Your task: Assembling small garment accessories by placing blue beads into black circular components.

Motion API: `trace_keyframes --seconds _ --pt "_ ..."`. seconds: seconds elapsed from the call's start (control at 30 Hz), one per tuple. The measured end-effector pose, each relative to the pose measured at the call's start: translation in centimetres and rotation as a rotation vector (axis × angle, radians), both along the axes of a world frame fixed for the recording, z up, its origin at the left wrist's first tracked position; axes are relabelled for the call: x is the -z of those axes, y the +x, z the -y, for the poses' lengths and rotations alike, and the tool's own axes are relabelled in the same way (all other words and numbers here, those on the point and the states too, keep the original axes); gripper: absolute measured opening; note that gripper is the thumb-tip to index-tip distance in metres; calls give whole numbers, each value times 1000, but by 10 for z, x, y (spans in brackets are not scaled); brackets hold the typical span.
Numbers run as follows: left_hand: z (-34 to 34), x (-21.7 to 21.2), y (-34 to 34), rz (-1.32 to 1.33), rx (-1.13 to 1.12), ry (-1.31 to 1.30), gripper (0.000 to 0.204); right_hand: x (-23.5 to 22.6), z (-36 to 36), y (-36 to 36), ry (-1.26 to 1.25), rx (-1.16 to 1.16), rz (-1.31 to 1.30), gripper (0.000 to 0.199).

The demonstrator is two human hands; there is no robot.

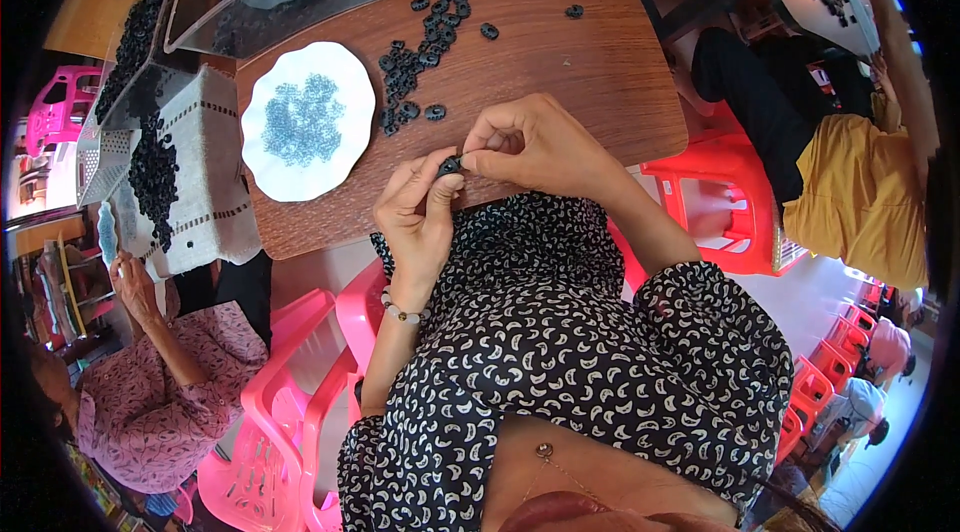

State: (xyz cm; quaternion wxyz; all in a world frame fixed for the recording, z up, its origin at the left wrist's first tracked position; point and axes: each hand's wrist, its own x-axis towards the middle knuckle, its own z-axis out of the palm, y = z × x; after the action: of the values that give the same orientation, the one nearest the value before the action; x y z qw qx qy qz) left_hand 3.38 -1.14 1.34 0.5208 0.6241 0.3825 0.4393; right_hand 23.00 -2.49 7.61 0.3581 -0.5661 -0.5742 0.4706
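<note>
Pinching small black ring [449, 166] between both hands, just past near table [600, 82] edge. Left hand [418, 212] gripping ring with thumb and fingers, right hand [535, 144] curled tight, fingertips pressing on ring's other side. Loose black rings [415, 62] lying scattered further up, white plate [305, 122] of blue-grey bits sitting left.

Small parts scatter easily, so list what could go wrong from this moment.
1. The small black ring is pinched between the left hand and right hand right over the wooden table edge; a slip would probably drop it into the lap.
2. The loose black rings lie unboxed and might get swept off by a forearm.
3. The white scalloped plate of tiny blue-grey pieces could be knocked.
</note>
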Motion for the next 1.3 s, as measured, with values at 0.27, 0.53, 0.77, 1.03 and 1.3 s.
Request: trace_keyframes --seconds 0.27,0.53,0.77,1.03,1.3 --pt "2 0 4 -58 9 124 22 -4 -1 7 -50 -19 30 21" --pt "-2 -2 2 -194 -16 364 27 -1 0 3 78 -30 91 18" --pt "2 -2 6 -214 -45 321 27 -4 6 -2 82 25 128 16" --pt "-4 -13 4 -215 5 342 23 4 3 11 -152 -40 -121 18" --pt "-5 -10 1 -180 28 333 21 15 2 16 -141 -70 -246 18"
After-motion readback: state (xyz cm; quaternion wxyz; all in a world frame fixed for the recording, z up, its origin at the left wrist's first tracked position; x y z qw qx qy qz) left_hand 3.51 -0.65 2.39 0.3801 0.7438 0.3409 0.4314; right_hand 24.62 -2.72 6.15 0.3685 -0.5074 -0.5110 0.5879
